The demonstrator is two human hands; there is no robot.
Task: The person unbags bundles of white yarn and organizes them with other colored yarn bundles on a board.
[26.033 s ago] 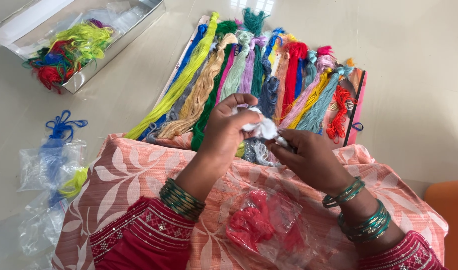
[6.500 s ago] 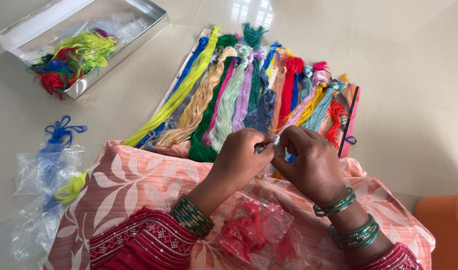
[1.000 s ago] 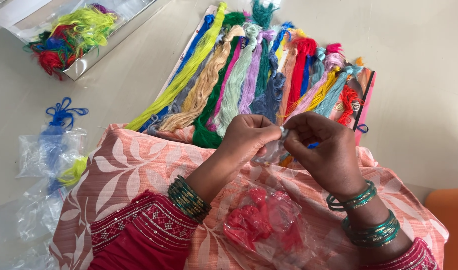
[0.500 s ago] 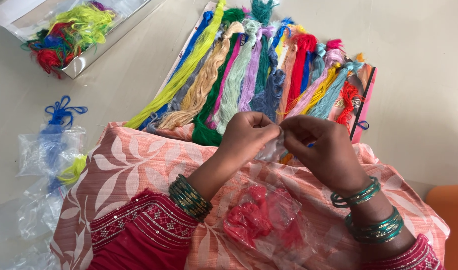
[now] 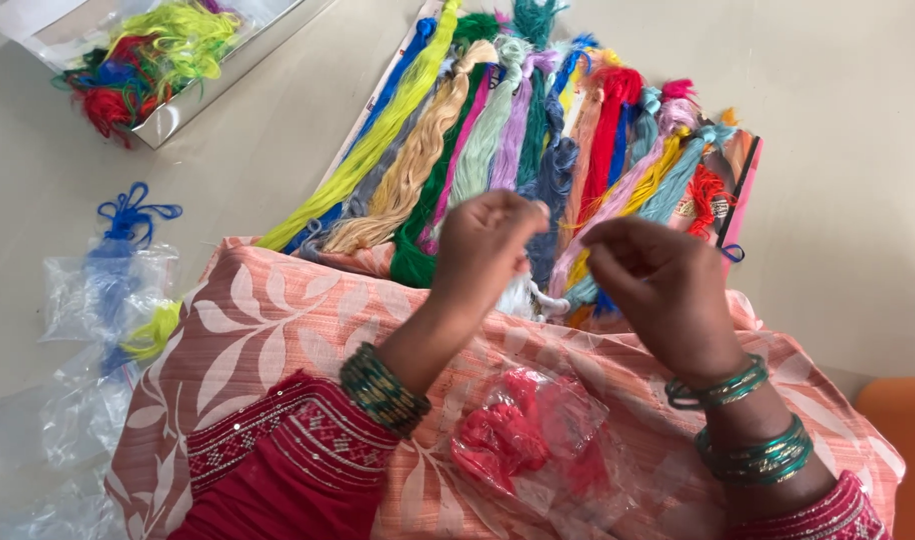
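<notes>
Presently, left hand (image 5: pixel 488 245): fingers pinched shut above the small white thread bundle (image 5: pixel 526 297); whether it grips a strand cannot be told.
Right hand (image 5: pixel 658 290): fingertips pinched together, just right of the bundle; contents hidden.
White bundle: on the peach leaf-print cloth (image 5: pixel 278 320), at its far edge.
Red thread in clear bag (image 5: pixel 523 440): nearer the person than the bundle.
Row of coloured thread skeins (image 5: pixel 498 150): just beyond the bundle.
Risk: loose strands could snag neighbouring skeins and tangle; a fine thread may slip from pinched fingers.
</notes>
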